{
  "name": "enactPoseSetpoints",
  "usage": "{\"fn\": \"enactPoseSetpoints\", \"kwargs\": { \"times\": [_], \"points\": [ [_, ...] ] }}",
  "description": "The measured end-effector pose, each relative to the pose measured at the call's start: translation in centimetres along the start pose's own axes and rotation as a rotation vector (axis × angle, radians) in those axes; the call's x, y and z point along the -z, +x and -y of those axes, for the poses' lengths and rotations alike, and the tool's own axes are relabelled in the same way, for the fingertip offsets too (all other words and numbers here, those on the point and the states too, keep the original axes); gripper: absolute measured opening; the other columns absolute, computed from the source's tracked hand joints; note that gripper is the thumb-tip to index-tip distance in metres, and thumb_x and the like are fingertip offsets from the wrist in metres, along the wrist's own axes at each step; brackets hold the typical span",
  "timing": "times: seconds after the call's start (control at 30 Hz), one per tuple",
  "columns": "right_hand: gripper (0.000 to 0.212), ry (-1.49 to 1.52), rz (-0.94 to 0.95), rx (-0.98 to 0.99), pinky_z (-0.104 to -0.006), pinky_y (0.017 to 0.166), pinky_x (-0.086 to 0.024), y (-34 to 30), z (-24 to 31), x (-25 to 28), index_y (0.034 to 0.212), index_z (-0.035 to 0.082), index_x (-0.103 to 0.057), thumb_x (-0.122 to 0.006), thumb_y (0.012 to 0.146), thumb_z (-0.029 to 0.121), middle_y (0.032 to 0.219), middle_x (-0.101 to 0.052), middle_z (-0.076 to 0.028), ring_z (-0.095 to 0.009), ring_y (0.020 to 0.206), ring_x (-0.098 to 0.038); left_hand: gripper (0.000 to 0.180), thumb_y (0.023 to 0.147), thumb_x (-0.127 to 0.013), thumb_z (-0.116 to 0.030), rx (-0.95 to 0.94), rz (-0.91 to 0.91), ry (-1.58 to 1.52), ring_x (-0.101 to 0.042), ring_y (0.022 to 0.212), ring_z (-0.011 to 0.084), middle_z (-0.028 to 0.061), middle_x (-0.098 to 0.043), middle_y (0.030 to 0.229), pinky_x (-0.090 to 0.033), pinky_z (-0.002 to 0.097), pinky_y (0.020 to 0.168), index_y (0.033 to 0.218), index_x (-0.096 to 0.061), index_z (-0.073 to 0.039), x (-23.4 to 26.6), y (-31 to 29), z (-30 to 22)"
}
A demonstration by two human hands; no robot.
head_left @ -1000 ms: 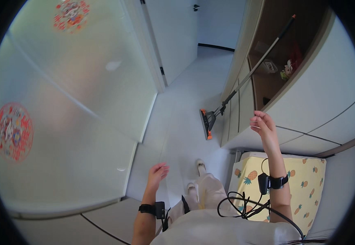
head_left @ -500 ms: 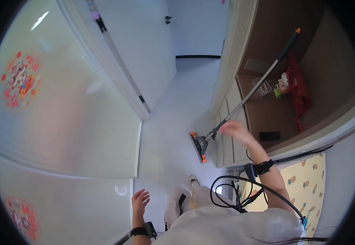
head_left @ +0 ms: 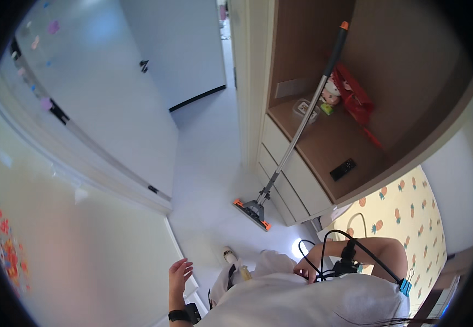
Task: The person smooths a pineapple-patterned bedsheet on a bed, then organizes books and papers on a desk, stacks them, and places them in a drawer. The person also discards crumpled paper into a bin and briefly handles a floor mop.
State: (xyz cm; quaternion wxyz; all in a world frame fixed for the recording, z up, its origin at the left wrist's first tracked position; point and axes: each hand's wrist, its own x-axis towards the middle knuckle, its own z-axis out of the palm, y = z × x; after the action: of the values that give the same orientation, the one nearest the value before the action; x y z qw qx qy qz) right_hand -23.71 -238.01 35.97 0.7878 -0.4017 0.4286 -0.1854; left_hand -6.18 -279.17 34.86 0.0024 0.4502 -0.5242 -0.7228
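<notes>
My left hand is raised at the lower left beside the pale glossy panel, fingers apart, holding nothing. My right hand is drawn in at my waist, next to a bundle of black cables. Its fingers are curled, and whatever they may hold is hidden. Beyond both hands, a flat-head mop leans on the cabinet. It has a metal pole, a dark grip with an orange tip, and a grey head with orange ends on the floor. Neither hand touches it.
The wooden cabinet shelf holds a remote control, a clear box, a plush toy and a red bag. White drawers sit below. A white door stands ahead left; pineapple-print fabric lies at right.
My right hand has moved back from beside the mop's lower pole to my waist. The view has turned to the right. The mop still leans on the cabinet.
</notes>
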Motion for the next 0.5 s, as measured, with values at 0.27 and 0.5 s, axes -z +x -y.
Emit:
{"fn": "enactPoseSetpoints", "kwargs": {
  "times": [0.27,0.5],
  "points": [
    [0.029,0.240,-0.389,-0.013,-0.0348,0.076,-0.047,2.9,0.5,-5.5,0.094,0.004,-0.069,-0.067,0.078,0.028,0.087,-0.068,-0.008,-0.017,0.083,-0.060,0.025,0.091,-0.052,-0.014,0.054,0.284,0.207,-0.063,0.088,0.0178,0.0100,-0.065,0.100,-0.051,0.0291,0.075,0.114,-0.057,-0.004,-2.3,10.3,-6.3],
    [0.028,0.402,-0.505,-0.028,-0.0355,0.077,-0.047,4.5,-0.7,-7.6,0.094,0.004,-0.069,-0.067,0.077,0.027,0.088,-0.068,-0.008,-0.018,0.084,-0.060,0.027,0.092,-0.053,-0.018,0.043,0.623,0.399,-0.062,0.089,0.0156,0.0084,-0.065,0.102,-0.050,0.0282,0.079,0.116,-0.057,-0.006,-14.3,15.3,-11.3]
  ]
}}
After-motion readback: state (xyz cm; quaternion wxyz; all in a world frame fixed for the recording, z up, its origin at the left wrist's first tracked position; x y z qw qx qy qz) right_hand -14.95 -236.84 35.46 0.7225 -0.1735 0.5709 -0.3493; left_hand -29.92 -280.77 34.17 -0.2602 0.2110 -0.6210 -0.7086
